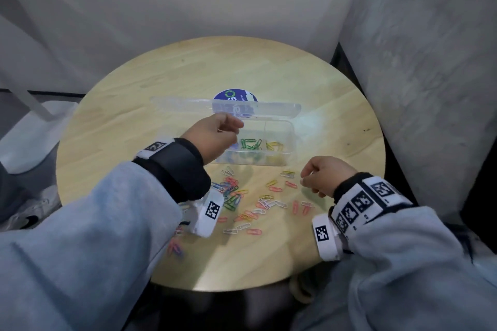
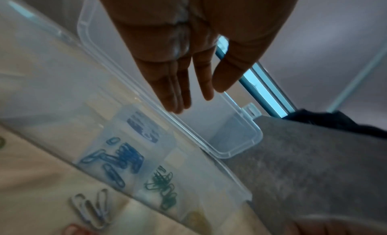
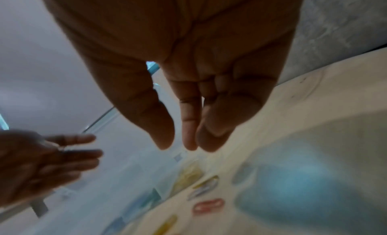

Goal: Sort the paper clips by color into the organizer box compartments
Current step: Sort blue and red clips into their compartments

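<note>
Head view: I keep the box [image 1: 279, 140] open just behind the loose clips [image 1: 250, 201] on the counter [image 1: 161, 83], so drops are short. My left hand [image 1: 212, 137] hovers over it.

Left wrist: fingers [image 2: 178, 89] straight, released, holding nothing.

Right wrist: my right hand [image 3: 188, 89] hangs relaxed and empty above the clips.
</note>
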A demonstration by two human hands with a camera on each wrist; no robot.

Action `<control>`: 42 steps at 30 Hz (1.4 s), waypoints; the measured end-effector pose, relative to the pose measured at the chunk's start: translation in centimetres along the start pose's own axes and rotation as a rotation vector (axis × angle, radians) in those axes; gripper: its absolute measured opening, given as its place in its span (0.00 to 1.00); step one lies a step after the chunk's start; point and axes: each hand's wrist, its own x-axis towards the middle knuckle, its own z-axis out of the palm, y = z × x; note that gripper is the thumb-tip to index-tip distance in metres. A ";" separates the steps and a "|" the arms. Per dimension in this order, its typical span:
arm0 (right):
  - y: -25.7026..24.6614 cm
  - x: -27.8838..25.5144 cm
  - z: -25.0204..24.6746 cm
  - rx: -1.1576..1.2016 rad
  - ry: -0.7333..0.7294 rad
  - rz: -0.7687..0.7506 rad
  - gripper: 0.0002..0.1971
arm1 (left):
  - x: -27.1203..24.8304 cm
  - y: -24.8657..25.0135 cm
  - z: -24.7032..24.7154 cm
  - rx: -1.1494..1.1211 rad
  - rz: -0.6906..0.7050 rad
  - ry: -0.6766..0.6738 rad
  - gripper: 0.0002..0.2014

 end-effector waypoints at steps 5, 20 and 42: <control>-0.1 0.3 0.1 -0.214 -0.034 -0.006 0.02 | -2.7 -0.4 2.5 0.591 0.017 -0.278 0.09; -0.7 0.2 2.8 -0.568 -0.122 0.050 0.13 | -3.6 -2.1 6.9 1.037 -0.078 -0.356 0.12; -1.0 1.5 3.6 -0.517 -0.112 -0.120 0.12 | -2.4 -2.8 7.8 0.881 -0.047 -0.374 0.03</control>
